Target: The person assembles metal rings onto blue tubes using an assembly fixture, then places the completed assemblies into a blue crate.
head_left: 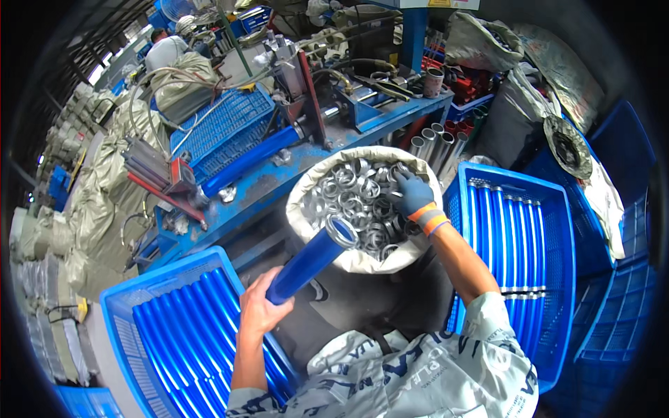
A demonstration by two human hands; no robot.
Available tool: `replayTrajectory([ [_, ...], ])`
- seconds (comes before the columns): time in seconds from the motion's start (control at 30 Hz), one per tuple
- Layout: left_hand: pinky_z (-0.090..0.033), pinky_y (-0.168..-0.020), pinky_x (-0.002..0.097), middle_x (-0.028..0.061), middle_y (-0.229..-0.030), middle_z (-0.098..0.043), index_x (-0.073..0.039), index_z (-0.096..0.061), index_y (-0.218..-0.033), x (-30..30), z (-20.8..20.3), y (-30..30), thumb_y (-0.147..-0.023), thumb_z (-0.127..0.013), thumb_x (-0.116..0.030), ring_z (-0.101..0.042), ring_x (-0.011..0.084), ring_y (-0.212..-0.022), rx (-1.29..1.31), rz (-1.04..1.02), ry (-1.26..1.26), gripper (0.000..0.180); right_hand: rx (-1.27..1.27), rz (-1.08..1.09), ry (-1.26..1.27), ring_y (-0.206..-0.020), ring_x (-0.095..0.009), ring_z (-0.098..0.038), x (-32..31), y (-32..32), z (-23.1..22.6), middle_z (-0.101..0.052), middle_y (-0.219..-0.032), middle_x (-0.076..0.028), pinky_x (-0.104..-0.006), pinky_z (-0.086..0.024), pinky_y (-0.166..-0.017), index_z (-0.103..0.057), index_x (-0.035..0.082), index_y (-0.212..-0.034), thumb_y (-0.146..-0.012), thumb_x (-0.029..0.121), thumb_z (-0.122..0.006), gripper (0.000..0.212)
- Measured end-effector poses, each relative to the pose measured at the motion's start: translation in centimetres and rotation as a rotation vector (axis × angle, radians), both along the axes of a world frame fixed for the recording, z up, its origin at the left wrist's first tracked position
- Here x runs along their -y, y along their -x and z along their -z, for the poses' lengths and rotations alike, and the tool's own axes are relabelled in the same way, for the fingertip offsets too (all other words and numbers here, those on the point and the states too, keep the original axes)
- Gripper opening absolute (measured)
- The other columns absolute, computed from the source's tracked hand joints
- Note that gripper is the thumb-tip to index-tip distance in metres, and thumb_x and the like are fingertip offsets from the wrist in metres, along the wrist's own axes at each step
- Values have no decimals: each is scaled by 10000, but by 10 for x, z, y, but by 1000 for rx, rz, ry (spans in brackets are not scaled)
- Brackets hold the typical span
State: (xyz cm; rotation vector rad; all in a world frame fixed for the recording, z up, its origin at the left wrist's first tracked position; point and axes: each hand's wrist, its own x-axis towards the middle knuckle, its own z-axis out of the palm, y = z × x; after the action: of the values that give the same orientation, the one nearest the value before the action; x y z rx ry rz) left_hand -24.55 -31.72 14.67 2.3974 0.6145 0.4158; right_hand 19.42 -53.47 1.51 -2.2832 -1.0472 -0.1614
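My bare left hand (pixel 259 304) is wrapped round the lower end of a blue tube (pixel 304 263). The tube slants up to the right, and a metal ring (pixel 342 230) sits at its upper end, over the near side of a white sack (pixel 306 182). Loose silvery metal rings (pixel 348 188) fill this sack. My right hand (pixel 414 193), in a dark grey-blue glove with an orange cuff, reaches in at the sack's right side. Its fingers look apart and touch the rings; the fingertips are partly lost among them.
A blue crate (pixel 115 299) of blue tubes stands at my left. At my right, another blue crate (pixel 568 279) holds tubes with metal ends. Beyond the sack is a blue workbench (pixel 261 198) with a clamping machine holding a tube (pixel 252 161). Metal pipes (pixel 446 146) stand behind the sack.
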Motion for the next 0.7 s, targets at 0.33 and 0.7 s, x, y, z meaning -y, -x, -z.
replayTrajectory([
  [0.33, -635, -962, 413, 157, -1294, -727, -34, -594, -1555, -1, 31, 7, -1039, -817, -442, -726, 253, -1160, 868, -171, 809, 695, -933, -86, -447, -836, -58, -694, -1, 34, 0, -804, -968, 13, -275, -587, -769, -865, 9, -1112, -989, 268, -945, 297],
  [0.7, -637, -1152, 529, 164, -1483, -732, -89, -628, -1514, 22, 58, -43, -1068, -836, -492, -729, 322, -1369, 1101, -392, 1385, 636, -1787, -382, -1056, -1408, -230, -691, -1, 113, -11, -747, -1474, -7, -501, -639, -1108, -678, 147, -1561, -1101, 442, -799, 561],
])
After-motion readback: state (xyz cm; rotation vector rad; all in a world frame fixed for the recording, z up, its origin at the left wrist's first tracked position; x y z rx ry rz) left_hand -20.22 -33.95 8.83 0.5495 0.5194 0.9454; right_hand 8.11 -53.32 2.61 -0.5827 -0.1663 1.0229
